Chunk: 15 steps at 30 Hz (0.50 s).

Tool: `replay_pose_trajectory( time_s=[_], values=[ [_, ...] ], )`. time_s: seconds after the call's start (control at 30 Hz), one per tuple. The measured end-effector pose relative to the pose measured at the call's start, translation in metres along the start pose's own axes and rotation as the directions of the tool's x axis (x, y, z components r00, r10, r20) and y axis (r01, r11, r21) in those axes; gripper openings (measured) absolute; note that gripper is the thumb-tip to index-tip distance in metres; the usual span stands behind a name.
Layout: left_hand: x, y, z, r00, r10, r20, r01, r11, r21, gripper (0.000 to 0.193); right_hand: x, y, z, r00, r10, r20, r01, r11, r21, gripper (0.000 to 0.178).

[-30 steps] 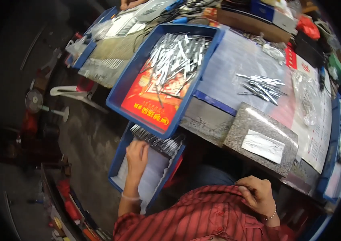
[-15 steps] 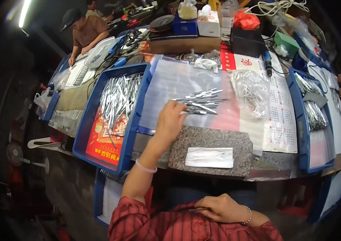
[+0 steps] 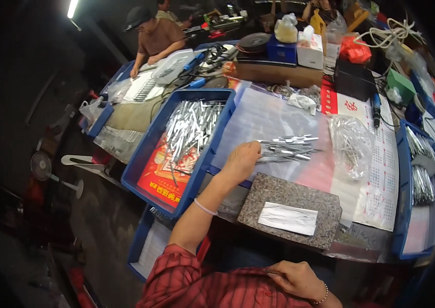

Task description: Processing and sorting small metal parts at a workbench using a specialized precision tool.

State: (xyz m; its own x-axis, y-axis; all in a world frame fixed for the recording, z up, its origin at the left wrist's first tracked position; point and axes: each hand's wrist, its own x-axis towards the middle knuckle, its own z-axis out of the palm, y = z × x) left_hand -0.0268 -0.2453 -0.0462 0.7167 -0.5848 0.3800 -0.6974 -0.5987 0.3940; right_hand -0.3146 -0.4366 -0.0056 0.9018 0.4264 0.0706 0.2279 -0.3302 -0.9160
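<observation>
Silvery rods [image 3: 290,149] are touched by the left hand [image 3: 243,160], fingers bent; the right hand [image 3: 299,280] is curled, both holds unclear.

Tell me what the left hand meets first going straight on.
Likely the loose pile of thin metal rods, immediately ahead of the left hand; can't tell whether they touch.

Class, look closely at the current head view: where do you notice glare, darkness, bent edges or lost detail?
Head view: the tube light glares white at upper left; head view: metal rods in the blue tray show bright highlights; head view: corners fall to black; head view: the table's front edge bows; head view: the left hand's fingertips cannot be made out.
</observation>
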Motion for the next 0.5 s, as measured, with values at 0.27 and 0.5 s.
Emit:
replay_pose_trajectory(
  time_s=[0.27,0.5],
  values=[
    [-0.095,0.12,-0.046,0.9,-0.432,0.05,0.273,0.471,-0.839,0.009,-0.002,-0.009,0.013,0.831,0.431,-0.351,-0.121,0.757,0.642,0.021],
    [-0.157,0.181,-0.014,0.912,-0.279,0.301,0.257,-0.184,-0.949,0.026,0.013,-0.003,0.018,0.858,0.282,-0.43,0.109,0.717,0.688,0.013]
  ],
)
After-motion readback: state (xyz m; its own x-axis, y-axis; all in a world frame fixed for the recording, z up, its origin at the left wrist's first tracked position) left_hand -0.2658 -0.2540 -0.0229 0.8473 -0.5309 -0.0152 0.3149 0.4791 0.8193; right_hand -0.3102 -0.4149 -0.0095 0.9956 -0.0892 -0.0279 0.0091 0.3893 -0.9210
